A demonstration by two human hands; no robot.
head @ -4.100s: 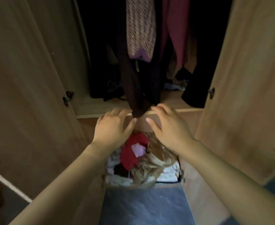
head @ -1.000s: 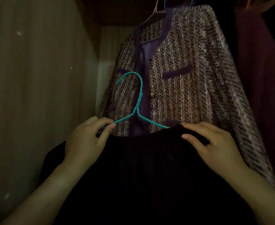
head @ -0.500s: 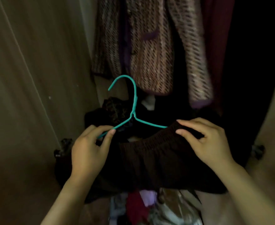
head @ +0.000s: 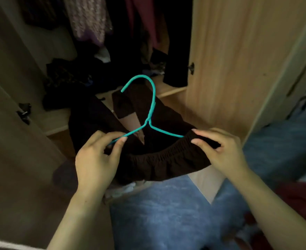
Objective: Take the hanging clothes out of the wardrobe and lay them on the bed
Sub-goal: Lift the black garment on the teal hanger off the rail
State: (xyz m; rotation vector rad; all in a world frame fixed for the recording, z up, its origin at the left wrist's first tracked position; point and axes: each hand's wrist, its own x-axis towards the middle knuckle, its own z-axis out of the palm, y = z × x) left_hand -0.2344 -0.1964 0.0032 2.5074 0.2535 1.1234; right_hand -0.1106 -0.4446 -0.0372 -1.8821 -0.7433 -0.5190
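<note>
A dark brown garment (head: 163, 159) with an elastic waistband hangs on a teal wire hanger (head: 151, 112), held out in front of the open wardrobe (head: 101, 51). My left hand (head: 96, 159) pinches the hanger's left arm. My right hand (head: 222, 150) grips the right end of the waistband and hanger. The garment's legs trail back toward the wardrobe floor. A patterned purple jacket (head: 89, 17) and a maroon garment (head: 141, 18) still hang inside.
Wooden wardrobe doors stand open on the left (head: 8, 141) and right (head: 226, 65). Dark clothes lie heaped on the wardrobe floor (head: 65, 76). Blue carpet (head: 159, 217) lies below, with a dark red item (head: 300, 197) at the lower right.
Both hands have drawn the hanger and dark garment out of the wardrobe and toward the right. The view has swung right, showing the right door and blue floor.
</note>
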